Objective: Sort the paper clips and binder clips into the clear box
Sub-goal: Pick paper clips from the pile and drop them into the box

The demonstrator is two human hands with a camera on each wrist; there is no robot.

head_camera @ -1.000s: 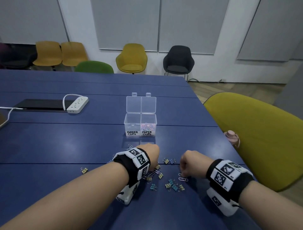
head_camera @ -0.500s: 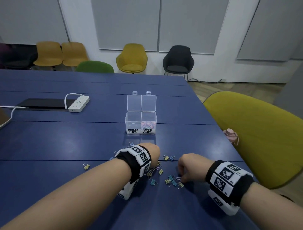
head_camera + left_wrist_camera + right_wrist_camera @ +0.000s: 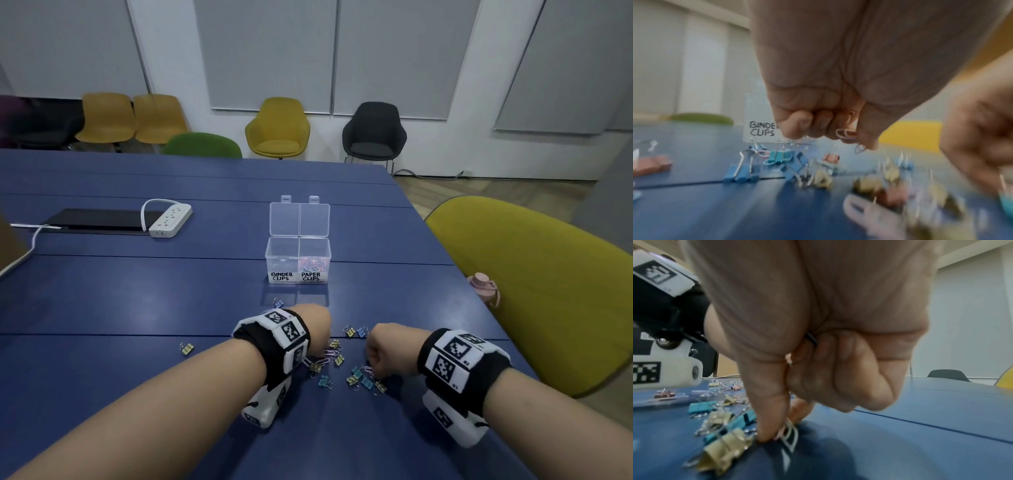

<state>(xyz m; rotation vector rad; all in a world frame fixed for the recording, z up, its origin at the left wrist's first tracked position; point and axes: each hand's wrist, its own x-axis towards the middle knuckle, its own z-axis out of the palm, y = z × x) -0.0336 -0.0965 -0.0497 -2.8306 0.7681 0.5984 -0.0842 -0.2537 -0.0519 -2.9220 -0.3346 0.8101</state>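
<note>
The clear box [image 3: 298, 260] stands open mid-table, labelled BINDER CLIPS on the left and PAPER CLIPS on the right. Pastel paper clips [image 3: 313, 264] lie in its right compartment. Coloured binder clips [image 3: 363, 378] and a few paper clips are scattered on the blue table [image 3: 137, 301] in front of me. My left hand [image 3: 317, 329] hovers over the left of the scatter. Its curled fingers hold pink paper clips [image 3: 844, 134]. My right hand [image 3: 383, 349] is down at the right of the scatter. Its thumb and forefinger pinch a wire paper clip [image 3: 790, 434] against the table beside a gold binder clip [image 3: 725, 449].
One gold binder clip [image 3: 186, 347] lies apart to the left and a blue one [image 3: 277, 303] sits near the box. A white power strip [image 3: 170, 220] and black mat [image 3: 92, 221] are at far left. A yellow chair [image 3: 534, 287] and pink bottle [image 3: 484, 287] are past the table's right edge.
My right hand has shifted a little left and down onto the clips at the right of the scatter, covering a paper clip that lay bare. The left hand has stayed in place.
</note>
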